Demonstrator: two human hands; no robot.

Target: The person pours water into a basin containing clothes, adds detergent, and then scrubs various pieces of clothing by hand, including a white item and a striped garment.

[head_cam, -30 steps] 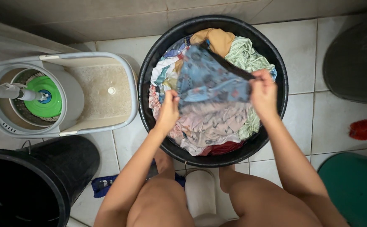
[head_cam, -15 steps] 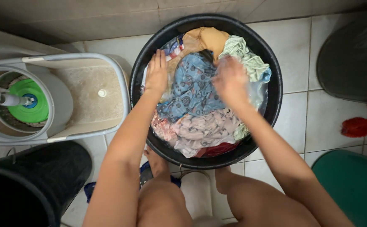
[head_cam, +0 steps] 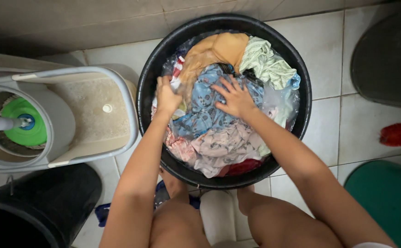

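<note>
Both hands — left hand (head_cam: 167, 97), right hand (head_cam: 235, 98) — press blue garment (head_cam: 205, 110) inside black tub (head_cam: 151, 87).

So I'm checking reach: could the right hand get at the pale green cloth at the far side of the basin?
Probably yes. The right hand rests on the blue garment, and the pale green cloth lies uncovered just beyond it, nothing between.

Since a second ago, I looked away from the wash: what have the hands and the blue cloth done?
The blue patterned cloth, then held stretched above the black tub, was let go and now lies down among the wet clothes. The right hand presses flat on it, fingers spread; the left hand is closed at its left edge. The tub, mop bucket and red brush stayed put.
</note>
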